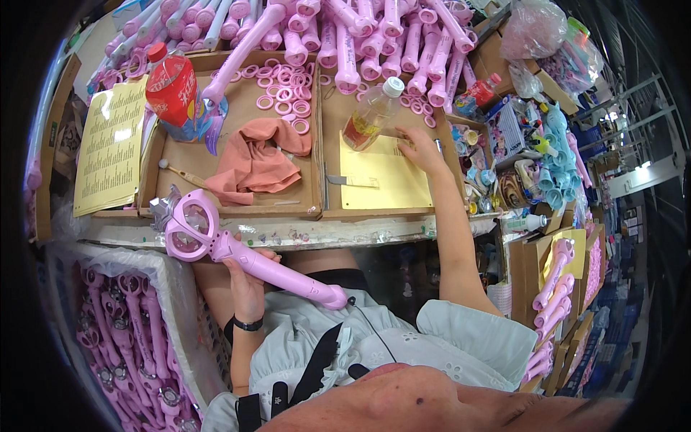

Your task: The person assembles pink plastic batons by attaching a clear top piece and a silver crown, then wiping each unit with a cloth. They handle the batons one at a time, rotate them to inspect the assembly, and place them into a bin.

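My left hand (247, 286) is wrapped round the pale pink handle of a toy wand (273, 269), just in front of the table edge. The wand's round openwork head, with a silvery clear tip, points to the upper left, and its handle slants down to the right. On the right, my right hand (419, 150) reaches to the upper right edge of a yellow sticker sheet (389, 189). Its thumb and fingers are apart over the sheet's edge, and nothing shows between them. Close to that hand stands a clear bottle with a white cap (374, 111).
Cardboard trays hold pink rings (284, 92), a salmon cloth (259, 162), a brush (183, 173) and a red-labelled bottle (173, 93). Pink wand handles (345, 65) pile up behind. A lined crate (165, 270) of wands stands lower left. Teal cone-shaped parts (553, 155) lie right.
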The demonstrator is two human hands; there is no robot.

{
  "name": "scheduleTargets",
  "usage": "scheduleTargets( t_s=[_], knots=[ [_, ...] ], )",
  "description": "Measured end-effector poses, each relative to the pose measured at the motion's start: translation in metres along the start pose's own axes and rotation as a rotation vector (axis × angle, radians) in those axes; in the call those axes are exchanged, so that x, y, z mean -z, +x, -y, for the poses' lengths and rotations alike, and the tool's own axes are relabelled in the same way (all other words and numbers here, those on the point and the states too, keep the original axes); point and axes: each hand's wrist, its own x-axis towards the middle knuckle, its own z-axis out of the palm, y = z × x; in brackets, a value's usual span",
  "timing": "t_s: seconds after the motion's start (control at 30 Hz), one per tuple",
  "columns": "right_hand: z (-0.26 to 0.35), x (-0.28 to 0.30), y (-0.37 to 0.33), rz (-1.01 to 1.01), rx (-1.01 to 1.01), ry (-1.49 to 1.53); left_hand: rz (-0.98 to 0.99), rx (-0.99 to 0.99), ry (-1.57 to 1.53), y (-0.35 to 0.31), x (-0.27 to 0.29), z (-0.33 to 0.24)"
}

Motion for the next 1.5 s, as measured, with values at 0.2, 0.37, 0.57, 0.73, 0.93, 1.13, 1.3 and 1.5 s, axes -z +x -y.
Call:
scheduleTargets(
  t_s=[0.2, 0.37, 0.57, 0.73, 0.93, 1.13, 1.3, 1.5],
  knots=[
    [0.003, 0.002, 0.001, 0.066, 0.070, -0.122, 0.011, 0.003, -0.009, 0.000, 0.007, 0.005],
    [0.004, 0.004, -0.001, 0.064, 0.043, -0.140, 0.008, 0.006, -0.082, 0.002, 0.009, 0.008],
    [0.010, 0.005, 0.000, -0.008, -0.004, -0.168, 0.011, 0.016, -0.108, 0.001, 0.005, 0.004],
    [0.013, 0.007, 0.000, -0.080, -0.131, 0.049, 0.021, 0.013, -0.099, 0.001, 0.004, 0.003],
    [0.000, 0.002, 0.007, -0.151, -0.311, 0.373, 0.082, 0.015, -0.140, 0.001, 0.009, 0.006],
    [-0.017, -0.003, 0.008, -0.454, 0.007, 0.029, 0.076, -0.081, -0.349, 0.006, 0.024, 0.003],
    [-0.005, 0.009, 0.006, -0.518, -0.032, 0.071, 0.096, -0.340, -0.170, -0.010, 0.029, -0.021],
    [0.014, 0.012, 0.008, -0.564, -0.143, 0.289, 0.271, -0.368, -0.264, -0.022, 0.014, -0.053]
  ],
)
